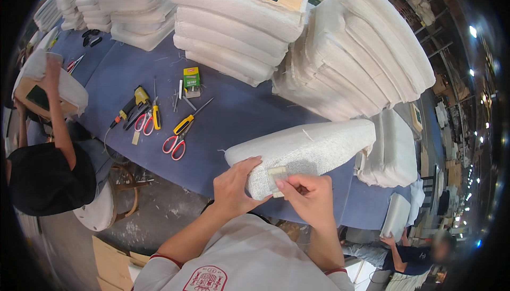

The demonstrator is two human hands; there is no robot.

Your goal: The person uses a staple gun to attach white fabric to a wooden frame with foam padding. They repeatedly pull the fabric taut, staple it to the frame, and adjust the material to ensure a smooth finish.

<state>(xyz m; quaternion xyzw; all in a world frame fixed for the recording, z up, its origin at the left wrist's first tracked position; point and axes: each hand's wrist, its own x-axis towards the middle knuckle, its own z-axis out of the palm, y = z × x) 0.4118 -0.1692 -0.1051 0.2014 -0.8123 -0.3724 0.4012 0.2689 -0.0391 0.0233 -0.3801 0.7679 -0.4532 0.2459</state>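
A white fabric-covered seat cushion stands tilted on the near edge of the blue table, right in front of me. My left hand grips its left end, thumb along the lower side and fingers over the top corner. Pinched in my right hand is a small pale rectangular piece, perhaps a tag or strip, held flat against the cushion's near side. Its exact kind cannot be made out. The cushion's underside is hidden from me.
Red-handled scissors, a yellow-handled screwdriver, a yellow-black power tool and a green-yellow box lie on the blue table. Cushion stacks stand behind. Co-workers handle cushions at far left and lower right.
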